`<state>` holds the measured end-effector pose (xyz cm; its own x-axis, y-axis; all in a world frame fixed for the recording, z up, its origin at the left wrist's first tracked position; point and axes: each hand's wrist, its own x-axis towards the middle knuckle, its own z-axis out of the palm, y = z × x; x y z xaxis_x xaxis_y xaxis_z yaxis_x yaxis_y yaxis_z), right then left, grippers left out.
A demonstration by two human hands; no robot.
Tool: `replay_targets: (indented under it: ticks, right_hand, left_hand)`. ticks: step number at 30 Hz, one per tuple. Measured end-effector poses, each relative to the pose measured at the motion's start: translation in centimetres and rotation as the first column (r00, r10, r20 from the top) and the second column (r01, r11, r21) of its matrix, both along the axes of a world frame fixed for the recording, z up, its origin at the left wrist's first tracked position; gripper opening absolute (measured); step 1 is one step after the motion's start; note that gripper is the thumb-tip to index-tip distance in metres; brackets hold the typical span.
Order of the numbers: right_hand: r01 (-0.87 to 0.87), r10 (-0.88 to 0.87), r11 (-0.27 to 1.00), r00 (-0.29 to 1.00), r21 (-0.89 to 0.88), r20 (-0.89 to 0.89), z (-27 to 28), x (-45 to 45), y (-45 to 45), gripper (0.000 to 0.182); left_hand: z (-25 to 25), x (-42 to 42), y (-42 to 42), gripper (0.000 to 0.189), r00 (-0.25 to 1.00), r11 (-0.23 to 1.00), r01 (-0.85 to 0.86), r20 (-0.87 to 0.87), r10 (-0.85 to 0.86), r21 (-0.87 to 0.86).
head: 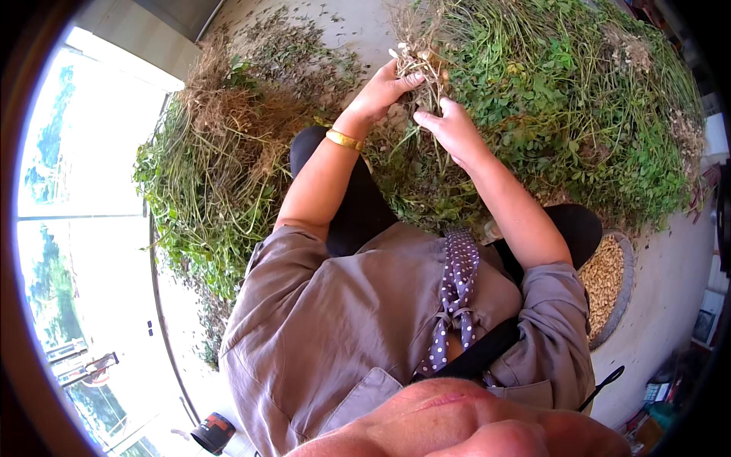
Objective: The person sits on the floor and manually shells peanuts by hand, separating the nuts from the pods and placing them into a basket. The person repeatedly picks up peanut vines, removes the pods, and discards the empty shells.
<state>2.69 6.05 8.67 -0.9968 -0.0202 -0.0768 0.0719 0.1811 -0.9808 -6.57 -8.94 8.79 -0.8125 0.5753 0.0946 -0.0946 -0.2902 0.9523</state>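
Note:
My left hand (pixel 380 91), with a gold bracelet at the wrist, holds the root end of a peanut plant bunch (pixel 425 60). Pale pods hang among its thin brown roots. Lower down, my right hand (pixel 457 128) grips the stems of the same bunch, thumb and fingers closed around them. Beneath both hands, stems and leaves trail down between my knees. To the right lies a large heap of green peanut plants (pixel 537 97). On the left is another pile of plants (pixel 228 154), its dry brown roots turned toward the top.
Beside my right knee stands a round grey container (pixel 629 268) with many picked peanuts (pixel 604 288) inside. Loose leaves (pixel 297 45) litter the concrete floor (pixel 662 274). A bright glass door (pixel 85 228) borders the left side. A dark can (pixel 213 432) sits at lower left.

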Motion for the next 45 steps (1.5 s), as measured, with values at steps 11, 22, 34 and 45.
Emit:
replay_targets:
  ticks: [11,22,34,45]
  right_hand:
    - [0.497,0.049,0.585,0.767,0.641,-0.639,0.3,3.8,6.7,0.069]
    - [-0.200,0.214,0.718,0.975,0.667,0.062,-7.2,5.1,4.0,0.046]
    - [0.108,-0.117,0.955,0.993,0.275,0.015,-10.1,2.9,8.1,0.038]
    - [0.243,-0.010,0.860,0.888,0.449,-0.460,-6.6,4.0,6.8,0.022]
  left_hand:
    - [-1.0,-0.9,-0.3,0.023,0.963,0.990,-0.111,0.239,0.128,-0.084]
    - [-4.0,-1.8,2.8,0.027,0.958,0.950,0.039,0.280,0.052,-0.308]
    - [-5.4,-4.8,2.2,0.027,0.981,0.955,0.086,0.191,-0.031,-0.284]
    - [-5.3,-0.9,4.9,0.022,0.999,0.738,0.040,0.020,-0.037,-0.673]
